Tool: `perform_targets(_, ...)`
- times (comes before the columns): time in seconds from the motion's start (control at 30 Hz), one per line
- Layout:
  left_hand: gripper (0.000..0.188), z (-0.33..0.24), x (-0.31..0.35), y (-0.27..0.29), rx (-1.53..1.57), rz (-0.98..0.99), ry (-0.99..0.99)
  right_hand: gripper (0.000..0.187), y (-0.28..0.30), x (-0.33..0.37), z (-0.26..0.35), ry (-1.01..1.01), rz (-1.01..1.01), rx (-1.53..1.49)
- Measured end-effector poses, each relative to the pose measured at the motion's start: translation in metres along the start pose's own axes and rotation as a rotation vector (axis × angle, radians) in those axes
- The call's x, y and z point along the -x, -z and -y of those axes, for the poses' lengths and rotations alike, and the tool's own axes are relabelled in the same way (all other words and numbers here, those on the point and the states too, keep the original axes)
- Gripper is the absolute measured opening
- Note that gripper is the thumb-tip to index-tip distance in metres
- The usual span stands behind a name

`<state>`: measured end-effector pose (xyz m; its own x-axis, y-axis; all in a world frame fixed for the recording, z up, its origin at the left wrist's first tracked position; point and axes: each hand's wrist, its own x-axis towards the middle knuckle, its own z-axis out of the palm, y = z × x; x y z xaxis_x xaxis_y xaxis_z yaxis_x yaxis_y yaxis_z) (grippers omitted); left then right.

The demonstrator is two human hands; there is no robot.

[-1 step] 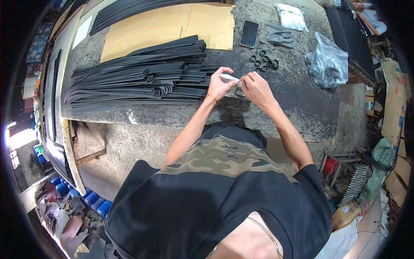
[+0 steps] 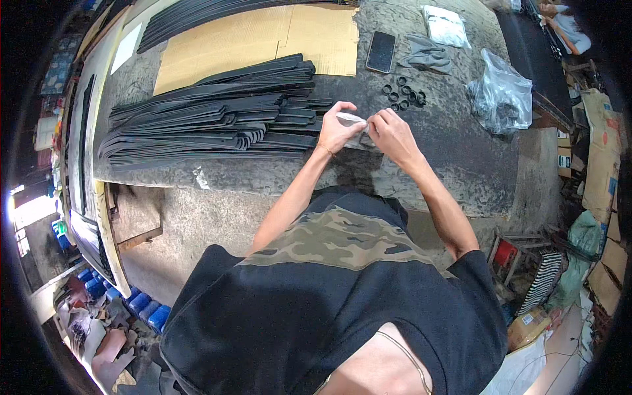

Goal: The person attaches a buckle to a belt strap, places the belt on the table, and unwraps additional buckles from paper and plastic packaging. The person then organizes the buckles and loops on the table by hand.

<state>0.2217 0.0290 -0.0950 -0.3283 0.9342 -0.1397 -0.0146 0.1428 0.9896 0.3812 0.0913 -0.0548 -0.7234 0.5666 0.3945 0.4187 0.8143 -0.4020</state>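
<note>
Near the front of the dark worktable, my left hand [image 2: 334,135] is closed on a small, thin whitish piece [image 2: 351,118], perhaps plastic film. Its exact kind is too small to make out. My right hand [image 2: 393,138] pinches at the right end of that piece, with thumb and fingers together. To the left of my hands lies a pile of black belt-like straps [image 2: 204,126], its right ends near my left hand. Several small black rings [image 2: 403,93] are scattered just beyond my right hand.
Behind the straps lies a cardboard sheet [image 2: 263,43]. A phone [image 2: 380,52], grey cloth [image 2: 426,55] and white packet [image 2: 445,27] sit further back. A clear plastic bag [image 2: 501,95] rests at the right. Another person [image 2: 569,29] is partly visible at the far right.
</note>
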Motion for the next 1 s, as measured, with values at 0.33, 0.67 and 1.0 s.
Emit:
perform_targets(0.33,0.05,0.002,-0.006,0.002,0.11,0.135,0.144,0.009,0.003,-0.004,-0.01,0.194,0.145,0.095)
perform_targets(0.67,0.05,-0.01,-0.013,0.008,0.063,0.28,0.139,0.007,0.004,-0.016,-0.028,-0.009,0.321,-0.305)
perform_targets(1.0,0.036,-0.006,-0.021,0.013,-0.238,0.31,-0.073,0.016,-0.007,-0.015,-0.022,-0.156,0.184,-0.385)
